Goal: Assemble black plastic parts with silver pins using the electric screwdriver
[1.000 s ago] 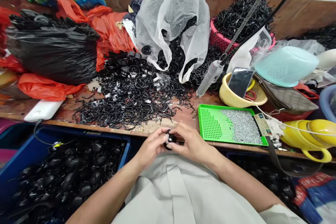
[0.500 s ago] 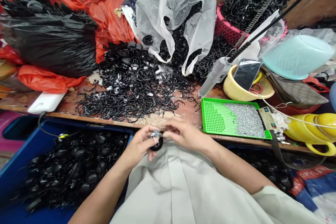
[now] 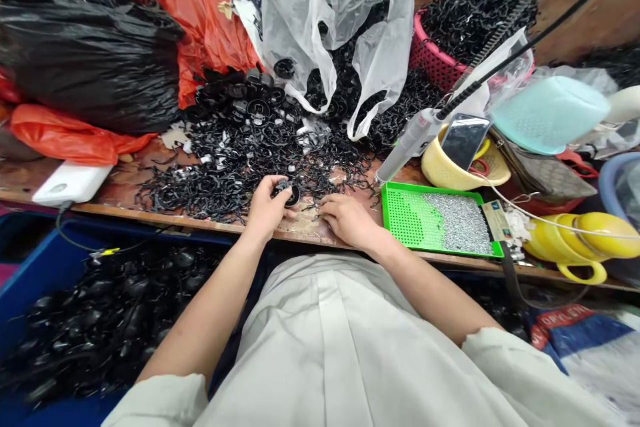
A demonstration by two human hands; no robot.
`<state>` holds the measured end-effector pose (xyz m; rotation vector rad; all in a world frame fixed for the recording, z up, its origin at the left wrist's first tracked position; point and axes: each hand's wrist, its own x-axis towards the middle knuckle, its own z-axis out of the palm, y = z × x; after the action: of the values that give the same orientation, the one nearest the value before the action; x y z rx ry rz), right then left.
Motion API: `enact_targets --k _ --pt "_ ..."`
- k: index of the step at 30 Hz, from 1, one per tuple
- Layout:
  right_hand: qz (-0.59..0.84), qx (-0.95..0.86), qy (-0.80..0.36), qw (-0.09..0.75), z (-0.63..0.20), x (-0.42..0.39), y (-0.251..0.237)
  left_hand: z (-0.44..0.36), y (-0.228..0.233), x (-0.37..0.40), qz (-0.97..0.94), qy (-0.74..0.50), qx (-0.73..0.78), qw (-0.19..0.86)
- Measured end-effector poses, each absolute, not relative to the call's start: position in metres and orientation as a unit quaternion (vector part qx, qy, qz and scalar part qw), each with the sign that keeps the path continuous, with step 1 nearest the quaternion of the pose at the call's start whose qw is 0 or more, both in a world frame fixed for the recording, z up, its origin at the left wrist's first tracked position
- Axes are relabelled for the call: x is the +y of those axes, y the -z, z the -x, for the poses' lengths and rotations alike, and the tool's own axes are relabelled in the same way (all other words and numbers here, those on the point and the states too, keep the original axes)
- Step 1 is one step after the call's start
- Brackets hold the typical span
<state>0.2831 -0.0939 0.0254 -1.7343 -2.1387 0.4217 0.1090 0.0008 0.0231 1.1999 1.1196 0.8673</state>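
Observation:
My left hand (image 3: pixel 266 210) is closed around a black round plastic part (image 3: pixel 294 196), just above the front of the wooden bench. The part's round face shows past my fingers; the rest is covered by them. My right hand (image 3: pixel 349 219) rests low over the bench top to the right of it, fingers curled down and together. Whatever may be between its fingertips is too small to tell. Beyond both hands spreads a heap of small black strip-like pieces (image 3: pixel 215 180). A green tray (image 3: pixel 405 219) of small silvery screws (image 3: pixel 463 223) lies right of my right hand.
A grey electric screwdriver (image 3: pixel 407 147) hangs on a cord and spring behind the tray. A yellow bowl (image 3: pixel 440 170) holds a phone (image 3: pixel 465 140). White plastic bag (image 3: pixel 295 13), black bag (image 3: pixel 85 67) and pink basket (image 3: pixel 435 57) stand behind. A blue bin (image 3: pixel 45 260) of black parts sits below left.
Both hands have moved forward from near my lap onto the bench and now lie farther apart. The black round part has travelled along in my left hand.

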Motion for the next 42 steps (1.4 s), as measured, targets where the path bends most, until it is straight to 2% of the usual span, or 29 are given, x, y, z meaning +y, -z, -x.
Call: enact_targets --k 3,6,9,12,18,26,31,34,37,42 --pt "0.642 -0.706 -0.157 0.253 -0.289 -0.108 -0.02 -0.113 -0.028 0.006 -0.509 -0.378 0.469 0.615" --pt "0.659 -0.68 -0.156 0.279 -0.279 -0.114 -0.015 -0.101 -0.035 0.003 -0.546 -0.353 0.488 0.583" --pt "0.653 -0.703 -0.14 0.245 -0.265 -0.109 -0.014 -0.082 -0.041 -0.01 -0.564 -0.356 0.499 0.552" --pt "0.653 -0.717 -0.139 0.203 -0.257 -0.101 -0.017 -0.069 -0.046 -0.034 -0.538 -0.359 0.492 0.583" --pt "0.603 -0.709 -0.181 0.317 -0.267 -0.098 -0.024 -0.079 -0.047 -0.069 -0.464 -0.339 0.472 0.669" --pt "0.659 -0.68 -0.191 0.259 -0.267 -0.106 -0.018 -0.064 -0.047 -0.063 -0.47 -0.415 0.504 0.594" --pt "0.647 -0.711 -0.173 0.215 -0.252 -0.097 -0.017 -0.063 -0.048 -0.071 -0.458 -0.381 0.499 0.63" --pt "0.612 -0.701 -0.186 0.315 -0.251 -0.101 -0.026 -0.07 -0.047 -0.076 -0.438 -0.352 0.482 0.672" --pt "0.52 -0.725 -0.201 0.404 -0.254 -0.113 -0.04 -0.078 -0.046 -0.081 -0.432 -0.333 0.46 0.7" --pt "0.5 -0.763 -0.187 0.364 -0.25 -0.129 -0.044 -0.087 -0.047 -0.085 -0.415 -0.337 0.431 0.727"
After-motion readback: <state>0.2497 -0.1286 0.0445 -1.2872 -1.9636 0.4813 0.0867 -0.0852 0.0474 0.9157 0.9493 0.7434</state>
